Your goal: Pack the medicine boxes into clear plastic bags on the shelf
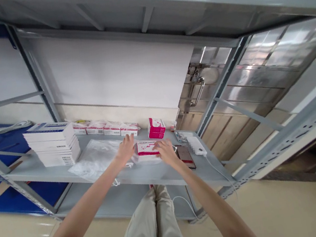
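Observation:
A small pink-and-white box (144,149) lies near the front edge of the grey metal shelf (154,171), on top of something white. My right hand (166,150) grips the box's right end, thumb and fingers over its top. Just left of the box is my left hand (125,147), fingers stretched forward and apart, with no object visible in it. Crumpled clear plastic bags (94,155) lie beneath and left of that hand. Behind the box stands a stack of deep pink boxes (156,128).
At left rises a tall stack of white boxes (53,146). Several bagged pink-and-white boxes (112,128) line the back. A phone (185,156) and a white corded device (197,146) lie at right. Metal posts (219,88) and an upper shelf (138,0) frame the space.

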Demonstrator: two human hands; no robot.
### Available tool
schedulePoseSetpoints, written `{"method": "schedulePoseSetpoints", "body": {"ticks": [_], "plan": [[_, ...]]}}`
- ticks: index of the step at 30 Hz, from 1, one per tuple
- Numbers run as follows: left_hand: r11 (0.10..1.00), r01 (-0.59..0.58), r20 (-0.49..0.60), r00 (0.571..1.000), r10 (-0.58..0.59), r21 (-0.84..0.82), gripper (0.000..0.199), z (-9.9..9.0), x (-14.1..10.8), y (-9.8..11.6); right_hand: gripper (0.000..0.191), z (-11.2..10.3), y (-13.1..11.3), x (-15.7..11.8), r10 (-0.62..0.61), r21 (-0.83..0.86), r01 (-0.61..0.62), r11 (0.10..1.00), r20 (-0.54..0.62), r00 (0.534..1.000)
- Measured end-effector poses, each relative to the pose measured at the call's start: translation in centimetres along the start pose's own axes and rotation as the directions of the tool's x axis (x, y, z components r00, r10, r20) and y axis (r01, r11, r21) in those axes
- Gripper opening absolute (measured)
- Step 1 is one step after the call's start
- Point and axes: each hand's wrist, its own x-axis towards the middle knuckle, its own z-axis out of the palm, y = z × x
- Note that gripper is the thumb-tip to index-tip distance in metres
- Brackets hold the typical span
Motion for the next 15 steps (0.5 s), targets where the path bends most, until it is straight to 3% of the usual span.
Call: {"method": "schedulePoseSetpoints", "body": {"ticks": [2, 4, 6, 9, 12, 15], "plan": [[0.993, 0.099, 0.052, 0.994, -0.096, -0.064, 0.044, -0.6, 0.1, -0.9, 0.051, -1.4, 1.2, -0.5, 0.067, -0.029, -0.068, 0.997, -0.054, 0.996], [0.987, 0.127, 0.100, 0.988, -0.118, -0.094, 0.031, -1.0, 0.4, -1.9, 0.062, -3.0, 2.5, -1.0, 0.215, -0.043, -0.218, 0.975, -0.061, 0.975], [0.983, 0.121, 0.146, 0.984, -0.101, -0.137, 0.017, -1.4, 0.7, -2.9, 0.049, -4.3, 3.9, -1.6, 0.407, -0.032, -0.406, 0.913, 0.042, 0.913], [0.929, 0.077, 0.148, 0.989, -0.024, -0.361, 0.022, -2.2, 1.0, -3.4, 0.015, -5.9, 5.8, -2.2, 0.568, 0.027, -0.588, 0.808, 0.228, 0.791], [0.771, 0.039, 0.088, 0.996, 0.022, -0.636, 0.028, -3.1, 1.5, -3.1, 0.021, -7.6, 6.9, -2.1, 0.503, 0.294, -0.602, 0.742, 0.350, 0.790], [0.680, 0.023, 0.035, 0.999, 0.003, -0.733, 0.026, -3.5, 2.3, -2.4, 0.017, -9.4, 6.9, -1.6, 0.387, 0.657, -0.514, 0.551, 0.345, 0.855]]}}
